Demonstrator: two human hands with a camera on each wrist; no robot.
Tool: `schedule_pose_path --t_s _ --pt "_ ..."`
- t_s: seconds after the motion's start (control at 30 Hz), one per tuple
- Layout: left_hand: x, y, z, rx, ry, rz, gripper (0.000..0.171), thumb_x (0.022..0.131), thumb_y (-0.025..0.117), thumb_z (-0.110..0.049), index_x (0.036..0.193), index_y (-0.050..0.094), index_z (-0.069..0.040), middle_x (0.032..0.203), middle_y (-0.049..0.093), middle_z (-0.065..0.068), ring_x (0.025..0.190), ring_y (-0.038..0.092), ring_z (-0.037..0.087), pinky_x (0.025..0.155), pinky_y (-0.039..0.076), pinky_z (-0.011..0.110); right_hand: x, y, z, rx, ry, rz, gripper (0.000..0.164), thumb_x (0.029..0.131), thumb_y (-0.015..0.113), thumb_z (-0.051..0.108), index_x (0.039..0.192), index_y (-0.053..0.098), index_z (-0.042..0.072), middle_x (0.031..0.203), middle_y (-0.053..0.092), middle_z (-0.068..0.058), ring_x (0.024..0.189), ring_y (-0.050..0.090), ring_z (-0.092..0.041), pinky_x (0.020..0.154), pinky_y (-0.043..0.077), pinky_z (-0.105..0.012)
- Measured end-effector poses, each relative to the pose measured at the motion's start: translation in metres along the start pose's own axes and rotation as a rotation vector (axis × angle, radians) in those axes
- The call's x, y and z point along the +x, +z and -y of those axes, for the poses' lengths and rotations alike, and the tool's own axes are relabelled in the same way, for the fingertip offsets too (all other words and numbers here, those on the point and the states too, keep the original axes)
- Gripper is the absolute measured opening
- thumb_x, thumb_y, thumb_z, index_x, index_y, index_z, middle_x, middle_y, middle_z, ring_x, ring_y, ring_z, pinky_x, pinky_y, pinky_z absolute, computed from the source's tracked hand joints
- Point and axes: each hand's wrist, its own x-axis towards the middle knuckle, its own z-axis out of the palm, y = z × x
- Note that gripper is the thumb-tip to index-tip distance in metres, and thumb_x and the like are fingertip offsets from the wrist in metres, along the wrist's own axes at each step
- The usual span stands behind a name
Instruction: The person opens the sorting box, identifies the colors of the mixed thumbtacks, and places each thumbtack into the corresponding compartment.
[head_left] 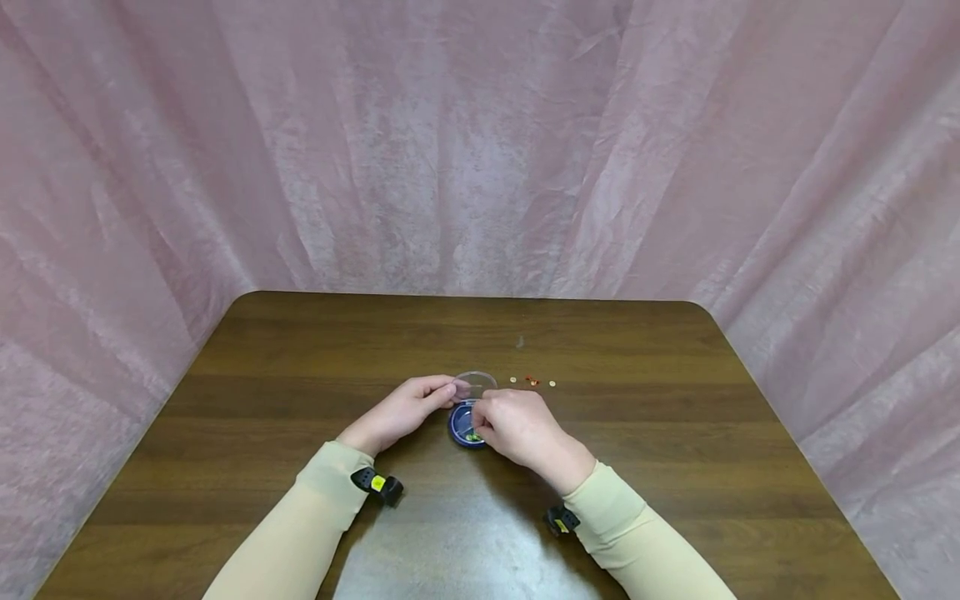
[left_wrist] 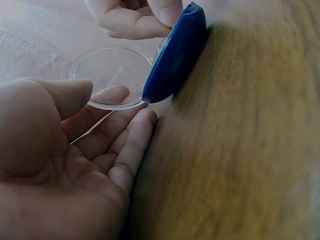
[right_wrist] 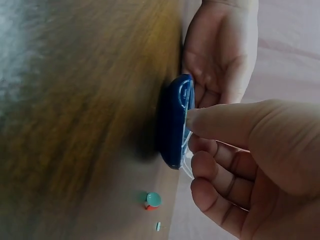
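Blue plastic forms the round case [left_wrist: 182,55], which rests on the surface [head_left: 300,350] between the two hands, its interior divided and its clear lid [left_wrist: 112,70] standing raised on the side away from the wrists. The left hand [head_left: 408,410] holds the lid at its edge, between thumb and fingers. The right hand [head_left: 521,423] reaches over the case with fingers curled and thumb at the rim; whether it grips anything cannot be told. Green pieces [head_left: 472,437] lie inside the case, just beside the right hand. Beyond that hand, red pieces [head_left: 533,381] lie on the surface, with a pale piece [head_left: 552,383] near them. Pale sleeves [head_left: 322,508] cover both forearms. Beyond both hands, past the far edge, hangs a pink curtain [head_left: 465,167].
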Motion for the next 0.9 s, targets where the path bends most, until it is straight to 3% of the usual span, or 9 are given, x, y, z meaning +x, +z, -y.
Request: schedule_pose_path --t_s 0.17,0.37,0.6,0.73,0.9 --pt "0.000 0.000 0.000 0.011 0.004 -0.007 0.040 0.106 0.047 -0.036 0.135 0.063 -0.012 0.132 0.063 0.002 0.127 0.055 0.016 0.103 0.044 0.031 -0.002 0.001 -0.002 0.024 0.000 -0.001 0.015 0.080 0.071 0.017 0.072 0.067 0.028 0.074 0.053 0.014 0.063 0.052 -0.007 0.053 0.043 -0.028" --pt "0.000 -0.001 -0.002 0.025 -0.009 -0.016 0.038 0.106 0.047 -0.036 0.133 0.065 -0.016 0.131 0.064 -0.001 0.125 0.056 0.013 0.102 0.044 0.031 -0.004 -0.013 -0.012 0.081 0.014 -0.030 0.009 0.083 0.073 0.019 0.082 0.073 0.028 0.079 0.058 0.016 0.067 0.054 -0.004 0.057 0.046 -0.028" --pt "0.001 0.000 0.000 0.027 -0.010 -0.025 0.036 0.106 0.048 -0.035 0.131 0.065 -0.016 0.129 0.065 0.000 0.125 0.057 0.015 0.102 0.045 0.031 -0.010 -0.032 -0.040 0.081 0.168 -0.033 0.013 0.083 0.072 0.016 0.080 0.070 0.028 0.075 0.054 0.017 0.066 0.052 -0.003 0.058 0.045 -0.027" --pt "0.001 -0.001 0.001 0.032 -0.020 -0.033 0.034 0.106 0.048 -0.036 0.129 0.066 -0.018 0.128 0.065 -0.002 0.124 0.057 0.013 0.101 0.045 0.031 -0.015 -0.034 -0.048 0.074 0.214 0.017 0.017 0.082 0.069 0.013 0.076 0.068 0.029 0.073 0.053 0.017 0.065 0.052 -0.004 0.056 0.045 -0.030" --pt "0.001 0.000 0.001 0.040 -0.034 -0.033 0.034 0.106 0.048 -0.036 0.129 0.066 -0.020 0.129 0.065 -0.003 0.123 0.057 0.013 0.102 0.045 0.030 -0.018 -0.026 -0.050 0.055 0.233 0.143 0.016 0.079 0.071 0.017 0.072 0.065 0.030 0.072 0.051 0.016 0.065 0.052 -0.006 0.056 0.044 -0.030"
